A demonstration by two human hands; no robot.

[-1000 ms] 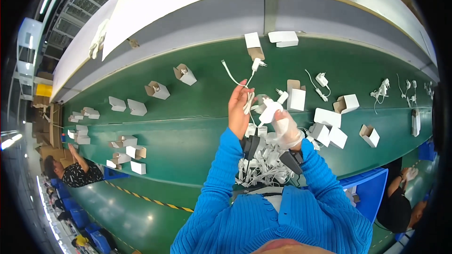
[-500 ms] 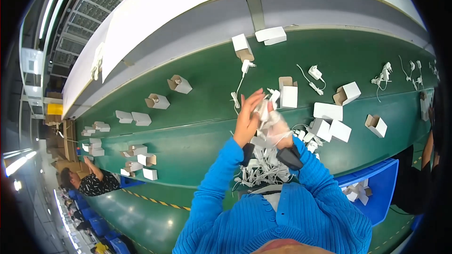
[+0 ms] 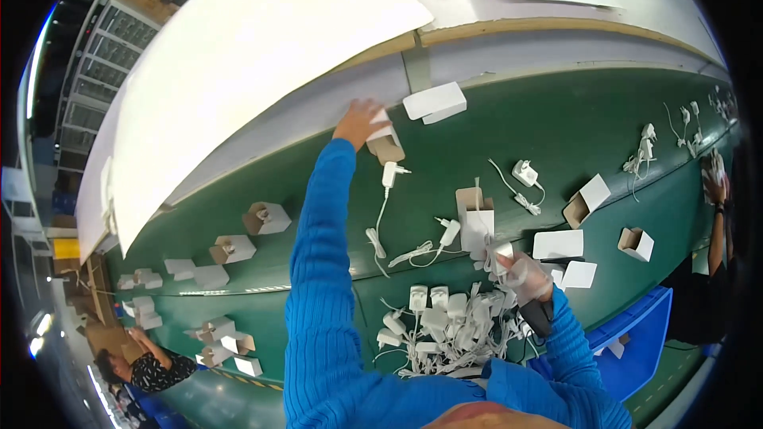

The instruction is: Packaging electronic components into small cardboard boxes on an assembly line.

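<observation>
My left arm stretches far forward, and my left hand (image 3: 362,121) closes round the far end of a white open-ended box (image 3: 385,141). A white power adapter (image 3: 390,173) with its cord lies just below that box. Close to me, my right hand (image 3: 528,280), smeared by motion, grips a white power adapter (image 3: 504,253) partly hidden by the fingers. Just beyond it stands an open white box (image 3: 476,226). Another adapter (image 3: 450,230) with a coiled cord lies left of that box. A heap of white adapters and cords (image 3: 445,326) sits in front of me.
More white boxes (image 3: 586,200) and corded adapters (image 3: 524,173) lie across the green belt (image 3: 334,262). A blue bin (image 3: 636,342) stands at lower right. Co-workers sit at far left (image 3: 151,361) and right (image 3: 719,222). A white shelf (image 3: 262,56) runs along the back.
My hands, together over the heap before, are now apart. The left has reached forward and left to the far box; the right has moved to the right. A corded adapter now shows on the belt.
</observation>
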